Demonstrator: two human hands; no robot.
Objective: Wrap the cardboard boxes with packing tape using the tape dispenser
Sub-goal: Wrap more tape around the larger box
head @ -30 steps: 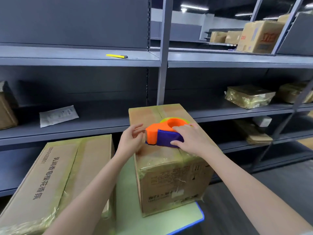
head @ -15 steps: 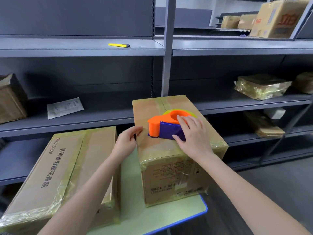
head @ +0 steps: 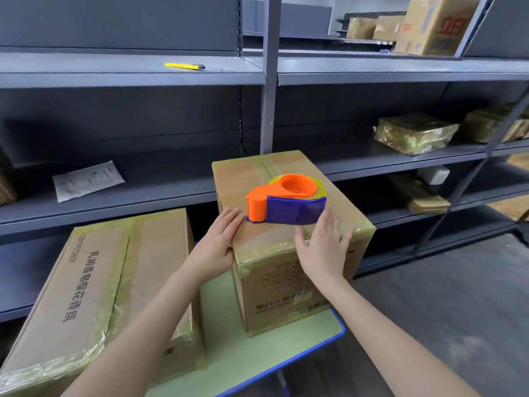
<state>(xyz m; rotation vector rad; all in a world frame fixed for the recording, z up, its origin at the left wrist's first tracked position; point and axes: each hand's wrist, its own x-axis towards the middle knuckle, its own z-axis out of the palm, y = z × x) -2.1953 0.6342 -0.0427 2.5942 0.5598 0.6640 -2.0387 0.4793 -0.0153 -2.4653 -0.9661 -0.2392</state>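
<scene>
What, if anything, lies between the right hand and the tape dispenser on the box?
Nothing visible does: the right hand, fingers straight, sits just beside the tape dispenser at its purple side, with only the box top beneath them.

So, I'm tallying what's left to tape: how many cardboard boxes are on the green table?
2. One upright box at the table's right, tape dispenser on top; one larger box lying at its left. Others could be out of frame.
</scene>
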